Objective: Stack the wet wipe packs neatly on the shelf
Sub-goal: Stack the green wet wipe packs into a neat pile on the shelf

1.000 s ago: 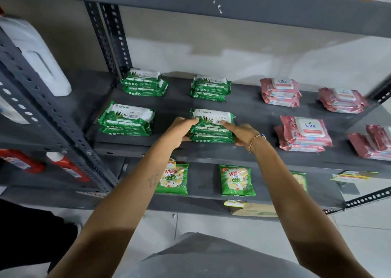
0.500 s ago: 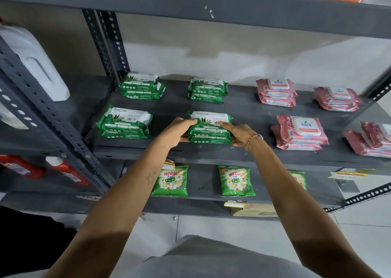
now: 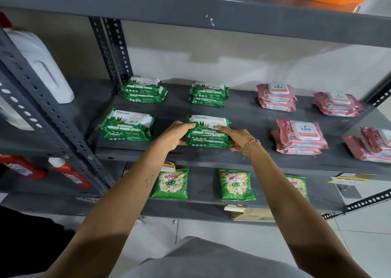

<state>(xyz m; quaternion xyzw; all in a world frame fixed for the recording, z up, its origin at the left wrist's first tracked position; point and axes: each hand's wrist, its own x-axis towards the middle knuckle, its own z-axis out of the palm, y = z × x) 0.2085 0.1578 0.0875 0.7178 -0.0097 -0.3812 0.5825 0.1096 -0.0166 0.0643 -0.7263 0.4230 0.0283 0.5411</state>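
Note:
A small stack of green Origami wet wipe packs (image 3: 208, 130) lies near the front of the grey shelf (image 3: 249, 117). My left hand (image 3: 176, 135) presses against its left end and my right hand (image 3: 238, 137) against its right end, both gripping the stack. Three more green stacks rest on the shelf: front left stack (image 3: 127, 125), back left stack (image 3: 145, 89), back middle stack (image 3: 208, 93). Pink Kara wet wipe stacks lie to the right: front pink stack (image 3: 300, 138), back pink stack (image 3: 276, 97), far back pink stack (image 3: 337, 104), and an untidy pink pile at the right edge (image 3: 370, 144).
Green Wheel detergent pouches (image 3: 171, 183) (image 3: 236, 184) lie on the lower shelf. A white jug (image 3: 40, 66) and red bottles (image 3: 69, 173) sit on the neighbouring rack at left. Perforated uprights (image 3: 112, 49) frame the shelf; an upper shelf (image 3: 211, 9) hangs overhead.
Both hands stay on the ends of the front middle green stack. The fingers have closed in slightly on the packs; the view has shifted a little.

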